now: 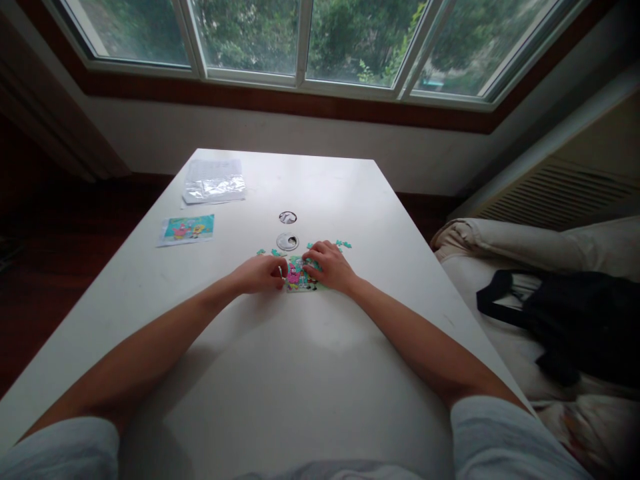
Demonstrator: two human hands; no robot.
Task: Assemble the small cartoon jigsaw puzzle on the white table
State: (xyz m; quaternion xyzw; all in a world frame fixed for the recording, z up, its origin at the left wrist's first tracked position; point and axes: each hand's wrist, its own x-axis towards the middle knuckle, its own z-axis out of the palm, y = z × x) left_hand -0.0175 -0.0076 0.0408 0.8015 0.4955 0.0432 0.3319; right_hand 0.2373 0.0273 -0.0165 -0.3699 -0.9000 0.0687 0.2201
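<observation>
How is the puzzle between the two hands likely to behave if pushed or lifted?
The puzzle looks thin and flat, so it is probably light. Loose pieces lie nearby, suggesting it may come apart if lifted by one edge. The table has a glossy sheen, so the puzzle might slide easily.

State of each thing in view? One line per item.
Puzzle, partly joined, partly covered
Loose pieces, scattered beyond the puzzle
Picture sheet, lying flat
Plastic packet, lying flat
Two round shapes, apart, unclear what
Left hand, fingers curled, grip unclear
Right hand, over the puzzle, fingers bent
Dark cloth, lying on the seat
Window, can't tell whether shut
</observation>
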